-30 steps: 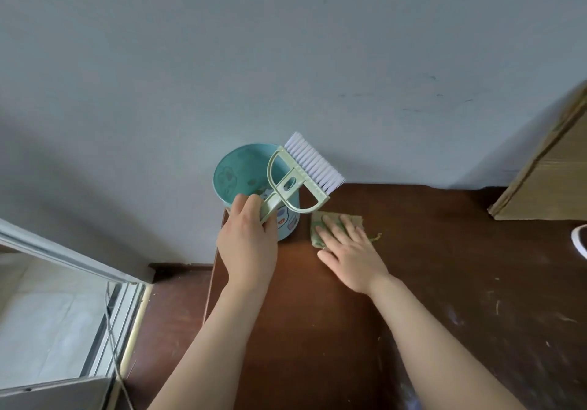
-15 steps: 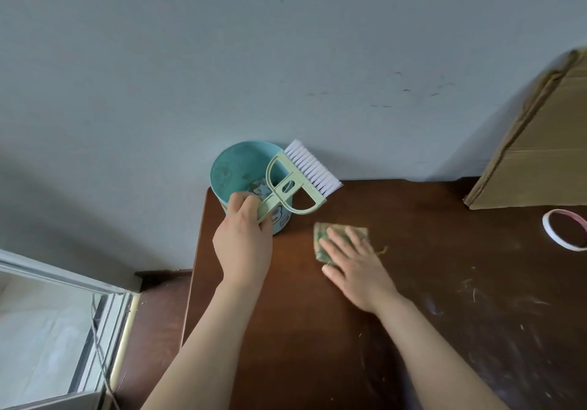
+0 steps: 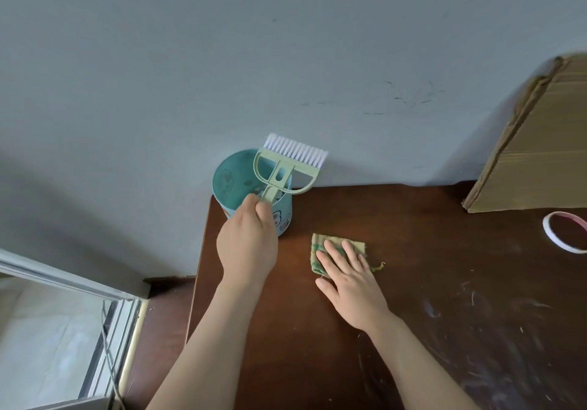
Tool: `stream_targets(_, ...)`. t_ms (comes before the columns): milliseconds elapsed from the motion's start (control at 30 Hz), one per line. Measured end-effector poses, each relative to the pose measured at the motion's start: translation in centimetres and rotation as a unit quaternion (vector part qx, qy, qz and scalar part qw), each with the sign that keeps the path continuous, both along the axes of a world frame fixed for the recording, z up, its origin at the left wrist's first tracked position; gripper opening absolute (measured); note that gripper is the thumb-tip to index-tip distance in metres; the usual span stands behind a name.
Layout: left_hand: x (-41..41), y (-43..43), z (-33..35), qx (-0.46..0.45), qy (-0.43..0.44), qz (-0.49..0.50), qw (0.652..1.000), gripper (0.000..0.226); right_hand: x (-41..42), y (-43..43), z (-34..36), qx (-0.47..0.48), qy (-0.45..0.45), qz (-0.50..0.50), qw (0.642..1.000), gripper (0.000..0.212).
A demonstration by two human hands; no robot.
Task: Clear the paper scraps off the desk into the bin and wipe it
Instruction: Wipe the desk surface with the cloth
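The bin (image 3: pixel 252 187), a small teal one, stands at the back left corner of the desk (image 3: pixel 413 282), against the wall. The left hand (image 3: pixel 247 244) has a closed grip around the handle of a green brush (image 3: pixel 287 168), which is above the bin with white bristles up. The right hand (image 3: pixel 349 273) lies flat, fingers open, pressing on a green cloth (image 3: pixel 319 252) on the desk, to the right of the bin.

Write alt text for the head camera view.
The right hand presses a green cloth flat on a dark wooden desk while the left hand holds a green brush over a teal bin at the corner.
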State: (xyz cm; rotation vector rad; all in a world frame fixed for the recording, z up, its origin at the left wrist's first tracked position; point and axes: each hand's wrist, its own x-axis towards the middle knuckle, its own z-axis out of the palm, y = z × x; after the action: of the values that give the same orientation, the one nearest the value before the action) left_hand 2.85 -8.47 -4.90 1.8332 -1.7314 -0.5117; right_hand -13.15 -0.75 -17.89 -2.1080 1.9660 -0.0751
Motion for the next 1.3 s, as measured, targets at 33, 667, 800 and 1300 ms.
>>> stream_targets(33,-0.2,-0.4,0.2,-0.002,0.005,0.008,1.000,0.024,-0.6,0.2,-0.1,0.010,-0.002,-0.012,1.000,0.061)
stream_targets(667,-0.3,-4.0,-0.2,0.005,-0.078,0.002,0.997,0.045,-1.6,-4.9,-0.6,0.035,0.017,-0.087,0.995,0.063)
stream_targets(800,-0.1,-3.7,0.0,-0.005,-0.103,-0.002,0.995,0.044,-1.7,-4.8,-0.7,0.028,0.016,-0.089,0.995,0.064)
stream_targets(1300,-1.6,-2.6,0.1,-0.115,-0.053,0.007,0.992,0.025,2.9,-0.5,0.3,0.020,-0.006,0.045,0.999,0.066)
